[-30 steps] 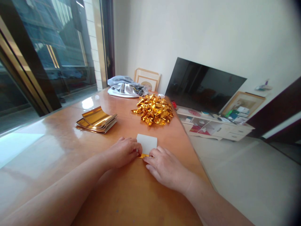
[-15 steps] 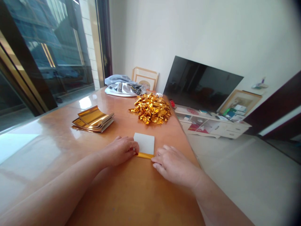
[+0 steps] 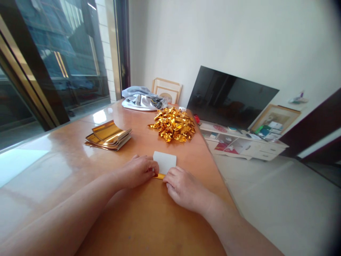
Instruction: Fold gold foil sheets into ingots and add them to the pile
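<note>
A sheet of gold foil paper (image 3: 165,161) lies pale side up on the wooden table, its near edge turned over into a narrow gold strip. My left hand (image 3: 141,170) is closed at the left end of that strip, fingertips pressed on it. On the right end rests my right hand (image 3: 183,185), its fingers bent together and covering part of the fold. Beyond the sheet sits a heap of crumpled-looking folded gold foil pieces (image 3: 176,124). To the left is a stack of flat gold foil sheets (image 3: 109,137), the top ones curling up.
The glossy wooden table (image 3: 149,227) ends along its right edge, with tiled floor below. Grey-blue cloth (image 3: 141,99) lies at the far end near framed pictures (image 3: 167,90). A television (image 3: 229,97) and a white cabinet (image 3: 255,151) stand beyond on the right.
My right hand has slid left along the folded strip, closer to my left hand, covering more of the fold. My left hand stays at the left end. The view has shifted slightly.
</note>
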`<move>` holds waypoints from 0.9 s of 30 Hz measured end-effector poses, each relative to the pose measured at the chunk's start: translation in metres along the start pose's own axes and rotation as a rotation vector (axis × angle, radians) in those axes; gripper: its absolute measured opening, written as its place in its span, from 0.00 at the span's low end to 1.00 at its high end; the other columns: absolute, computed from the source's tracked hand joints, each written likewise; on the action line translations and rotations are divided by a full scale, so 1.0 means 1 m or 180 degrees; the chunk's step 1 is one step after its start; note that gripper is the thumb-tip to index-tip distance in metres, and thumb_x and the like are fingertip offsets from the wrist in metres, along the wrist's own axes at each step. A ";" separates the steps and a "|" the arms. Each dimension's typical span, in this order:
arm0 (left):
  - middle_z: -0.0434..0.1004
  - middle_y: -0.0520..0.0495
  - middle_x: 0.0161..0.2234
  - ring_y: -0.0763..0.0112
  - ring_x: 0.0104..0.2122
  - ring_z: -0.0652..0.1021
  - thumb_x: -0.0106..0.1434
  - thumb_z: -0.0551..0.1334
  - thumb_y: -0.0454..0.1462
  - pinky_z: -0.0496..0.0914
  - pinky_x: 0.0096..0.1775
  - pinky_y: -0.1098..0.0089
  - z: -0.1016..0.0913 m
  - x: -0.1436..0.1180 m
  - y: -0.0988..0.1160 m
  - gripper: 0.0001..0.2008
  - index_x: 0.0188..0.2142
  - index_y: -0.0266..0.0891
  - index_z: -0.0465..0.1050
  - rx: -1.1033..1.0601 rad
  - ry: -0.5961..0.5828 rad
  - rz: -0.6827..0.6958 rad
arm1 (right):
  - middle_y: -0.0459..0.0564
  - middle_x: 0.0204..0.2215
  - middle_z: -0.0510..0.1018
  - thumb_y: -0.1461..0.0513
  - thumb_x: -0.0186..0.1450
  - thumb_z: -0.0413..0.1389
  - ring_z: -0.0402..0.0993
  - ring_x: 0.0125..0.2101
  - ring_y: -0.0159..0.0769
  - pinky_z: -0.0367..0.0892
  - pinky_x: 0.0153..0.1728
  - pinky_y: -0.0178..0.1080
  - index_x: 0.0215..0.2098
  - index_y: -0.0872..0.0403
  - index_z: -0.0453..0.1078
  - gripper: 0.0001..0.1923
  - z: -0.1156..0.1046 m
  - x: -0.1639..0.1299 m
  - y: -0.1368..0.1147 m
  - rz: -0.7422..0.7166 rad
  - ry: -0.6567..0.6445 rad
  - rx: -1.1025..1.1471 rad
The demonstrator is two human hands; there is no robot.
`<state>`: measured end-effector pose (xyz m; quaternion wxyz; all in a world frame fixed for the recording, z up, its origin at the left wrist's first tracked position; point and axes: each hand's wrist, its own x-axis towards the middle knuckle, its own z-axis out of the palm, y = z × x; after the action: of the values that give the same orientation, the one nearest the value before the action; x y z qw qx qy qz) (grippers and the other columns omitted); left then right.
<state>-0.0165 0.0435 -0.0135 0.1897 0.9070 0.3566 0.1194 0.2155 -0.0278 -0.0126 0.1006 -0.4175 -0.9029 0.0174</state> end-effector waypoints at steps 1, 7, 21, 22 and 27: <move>0.81 0.51 0.40 0.65 0.41 0.78 0.67 0.58 0.35 0.65 0.45 0.66 0.000 0.000 -0.001 0.10 0.37 0.47 0.79 -0.0032 -0.0014 0.0012 | 0.51 0.38 0.76 0.68 0.69 0.53 0.70 0.41 0.40 0.64 0.41 0.39 0.38 0.54 0.74 0.08 0.003 0.001 0.000 -0.0002 -0.0018 -0.0007; 0.80 0.52 0.40 0.65 0.42 0.77 0.64 0.60 0.36 0.65 0.47 0.67 -0.007 -0.003 -0.010 0.09 0.39 0.48 0.80 -0.0171 -0.0103 -0.0087 | 0.52 0.38 0.74 0.67 0.70 0.52 0.68 0.41 0.40 0.64 0.41 0.39 0.42 0.54 0.74 0.09 0.003 0.005 -0.002 0.0073 -0.0055 -0.0038; 0.80 0.52 0.37 0.67 0.36 0.77 0.59 0.61 0.33 0.67 0.39 0.71 -0.012 -0.005 -0.019 0.13 0.40 0.47 0.83 -0.0430 -0.0244 -0.0183 | 0.52 0.42 0.72 0.65 0.73 0.50 0.67 0.44 0.43 0.63 0.42 0.41 0.58 0.45 0.72 0.19 0.002 0.013 -0.013 0.0200 -0.0310 -0.0356; 0.81 0.52 0.37 0.67 0.36 0.77 0.59 0.61 0.33 0.67 0.39 0.71 -0.012 -0.005 -0.019 0.14 0.40 0.47 0.83 -0.0428 -0.0257 -0.0192 | 0.52 0.42 0.72 0.65 0.73 0.50 0.67 0.44 0.43 0.63 0.42 0.41 0.58 0.45 0.72 0.19 0.003 0.014 -0.014 0.0193 -0.0288 -0.0390; 0.83 0.53 0.38 0.67 0.38 0.79 0.59 0.59 0.31 0.68 0.43 0.70 -0.010 -0.003 -0.017 0.17 0.41 0.47 0.83 -0.0413 -0.0199 -0.0179 | 0.52 0.41 0.72 0.63 0.75 0.48 0.68 0.42 0.42 0.62 0.41 0.40 0.57 0.45 0.72 0.17 0.010 0.019 -0.019 0.0177 -0.0255 -0.0478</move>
<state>-0.0323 0.0557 -0.0126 0.2624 0.8857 0.3673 0.1086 0.1866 -0.0252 -0.0167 0.0323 -0.4477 -0.8931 -0.0308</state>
